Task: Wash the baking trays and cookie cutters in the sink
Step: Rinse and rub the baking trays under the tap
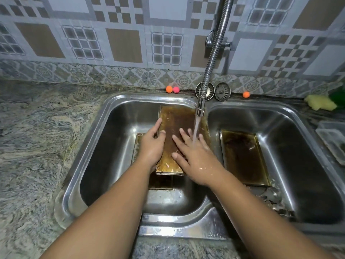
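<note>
Head view: the baking tray (173,124) leans in the left basin (112,146). The left hand (152,146) pinches its left edge, and the right hand (194,156) lies on its face, fingers spread flat under the tap stream (197,128). Wet and greasy, it could slip from that pinch onto the second tray (161,183) beneath the palms.

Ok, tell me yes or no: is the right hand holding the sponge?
No: the right hand lies flat and bare on the tray, and the sponge sits on the counter.

Left hand (152,146) clasped, right hand (196,159) flat, fingers spread
</note>
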